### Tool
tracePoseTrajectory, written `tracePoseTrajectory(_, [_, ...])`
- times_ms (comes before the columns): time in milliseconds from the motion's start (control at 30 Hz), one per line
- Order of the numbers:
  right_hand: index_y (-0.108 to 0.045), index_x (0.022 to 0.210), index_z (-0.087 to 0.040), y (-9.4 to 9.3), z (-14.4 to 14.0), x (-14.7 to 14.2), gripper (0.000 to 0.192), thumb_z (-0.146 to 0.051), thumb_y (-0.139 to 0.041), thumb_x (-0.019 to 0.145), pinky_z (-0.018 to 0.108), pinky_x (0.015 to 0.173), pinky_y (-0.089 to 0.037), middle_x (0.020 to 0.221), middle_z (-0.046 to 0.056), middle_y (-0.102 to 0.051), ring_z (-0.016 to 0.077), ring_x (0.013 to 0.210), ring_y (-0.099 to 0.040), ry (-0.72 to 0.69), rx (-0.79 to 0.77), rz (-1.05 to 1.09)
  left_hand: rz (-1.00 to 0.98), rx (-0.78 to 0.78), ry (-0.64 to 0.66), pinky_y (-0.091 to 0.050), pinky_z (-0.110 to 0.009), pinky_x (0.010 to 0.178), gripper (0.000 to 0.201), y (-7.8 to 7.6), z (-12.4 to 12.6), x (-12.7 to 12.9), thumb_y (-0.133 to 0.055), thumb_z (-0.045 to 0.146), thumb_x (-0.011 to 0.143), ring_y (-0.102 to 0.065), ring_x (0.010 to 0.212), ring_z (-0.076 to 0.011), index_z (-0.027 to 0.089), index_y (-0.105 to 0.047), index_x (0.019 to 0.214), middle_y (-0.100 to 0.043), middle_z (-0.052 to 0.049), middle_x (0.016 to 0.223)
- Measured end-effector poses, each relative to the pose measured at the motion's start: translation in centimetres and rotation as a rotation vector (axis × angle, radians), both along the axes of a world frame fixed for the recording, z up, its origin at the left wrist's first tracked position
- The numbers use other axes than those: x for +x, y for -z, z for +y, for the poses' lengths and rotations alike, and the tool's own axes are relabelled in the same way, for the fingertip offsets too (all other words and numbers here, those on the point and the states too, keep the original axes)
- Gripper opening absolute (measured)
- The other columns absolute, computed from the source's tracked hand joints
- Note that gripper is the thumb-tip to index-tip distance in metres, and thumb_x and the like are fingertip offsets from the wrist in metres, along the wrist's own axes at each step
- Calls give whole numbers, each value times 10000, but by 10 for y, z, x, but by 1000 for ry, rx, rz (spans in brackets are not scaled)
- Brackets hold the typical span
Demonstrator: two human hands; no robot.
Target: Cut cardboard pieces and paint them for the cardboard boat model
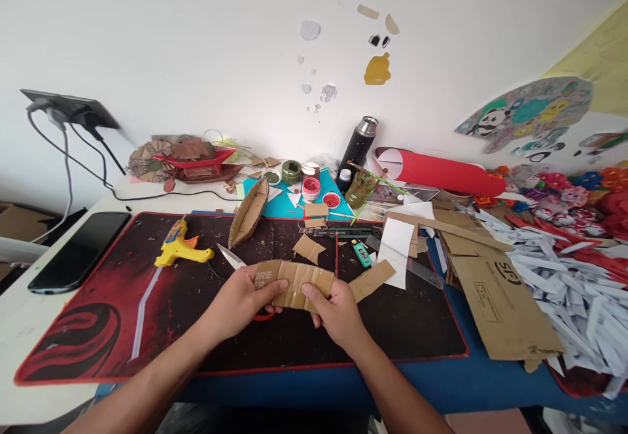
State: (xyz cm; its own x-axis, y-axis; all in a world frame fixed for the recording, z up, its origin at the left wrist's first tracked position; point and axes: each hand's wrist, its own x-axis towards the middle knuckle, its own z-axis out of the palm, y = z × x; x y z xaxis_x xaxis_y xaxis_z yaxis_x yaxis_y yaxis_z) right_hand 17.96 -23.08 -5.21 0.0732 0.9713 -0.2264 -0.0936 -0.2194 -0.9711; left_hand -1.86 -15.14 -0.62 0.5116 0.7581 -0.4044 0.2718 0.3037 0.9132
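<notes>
A curved strip of brown cardboard (296, 282) is held above the dark mat, printed letters showing at its left end. My left hand (251, 296) grips that end, thumb on the near face. On the other end, my right hand (336, 304) is closed with its thumb pressed on the face. Scissors (230, 257) lie behind my left hand, their blade showing and a bit of red handle visible under the strip. Beyond them rests a boat-shaped cardboard piece (249, 213). To the left lies a yellow glue gun (181, 245). Another cardboard strip (371, 281) is beside my right hand.
On the left is a black phone (86, 251). Paint jars (311, 188), a black flask (360, 143) and a red paper roll (441, 173) stand or lie at the back. A clear ruler (417, 267), cardboard sheets (500, 303) and heaped white paper strips (579, 296) are rightward.
</notes>
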Motion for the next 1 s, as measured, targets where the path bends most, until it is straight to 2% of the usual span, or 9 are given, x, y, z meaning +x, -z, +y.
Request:
tracePoseTrajectory(133, [-734,898,-173,4,0,2,527,-697,-793,894,239,406,-410,593,-50,-558,97,415,-462,-11,-27,8,1,13,58,-628,-368,748,438,-6,6,0,-862,612,762,-763,778,-265,208,-763,900,-814,-54,828])
tracePoseTrajectory(233, [-740,962,-184,0,1,5,544,-714,-822,870,254,439,-486,709,-18,-627,118,487,-540,-45,-9,72,-35,17,99,-633,-391,887,385,-15,11,-3,-886,541,760,-787,940,-299,228,-807,971,-847,-58,951])
tracePoseTrajectory(300, [-732,944,-194,-4,1,6,556,-739,-812,875,256,432,-493,719,-15,-618,129,507,-557,-47,10,89,-59,-11,157,-630,-402,935,383,-18,13,-5,-890,534,760,-788,955,-300,236,-824,990,-854,-56,982])
tracePoseTrajectory(433, [-725,895,-189,-7,1,6,599,-787,-762,902,264,432,-516,690,-14,-583,138,521,-554,-58,21,56,-45,-28,197,-634,-393,888,426,-17,13,-6,-872,590,769,-777,923,-304,239,-842,1009,-844,-47,920])
tracePoseTrajectory(633, [-690,887,-193,-4,-1,3,619,-810,-746,900,239,407,-484,672,-30,-577,120,477,-544,-68,24,40,-7,34,112,-606,-331,745,568,-12,6,-4,-829,731,768,-730,817,-268,200,-830,971,-818,-63,877])
tracePoseTrajectory(733, [-658,854,-195,2,-2,1,642,-831,-740,889,222,385,-451,640,-44,-551,109,451,-527,-36,16,36,3,78,85,-596,-323,728,603,-11,2,-1,-802,782,765,-722,807,-267,199,-812,915,-808,-60,849])
tracePoseTrajectory(867, [-694,914,-181,6,0,-1,687,-864,-746,857,227,394,-469,659,-37,-580,107,460,-527,-7,-19,44,33,75,78,-604,-341,733,620,-11,5,2,-817,810,723,-741,821,-293,206,-784,862,-797,-57,804])
tracePoseTrajectory(1000, [-692,995,-183,-3,5,4,676,-843,-762,865,223,431,-473,686,-36,-614,113,477,-570,-51,37,78,15,78,-10,-602,-342,715,624,-14,11,1,-859,786,698,-740,802,-285,196,-774,882,-790,-60,815])
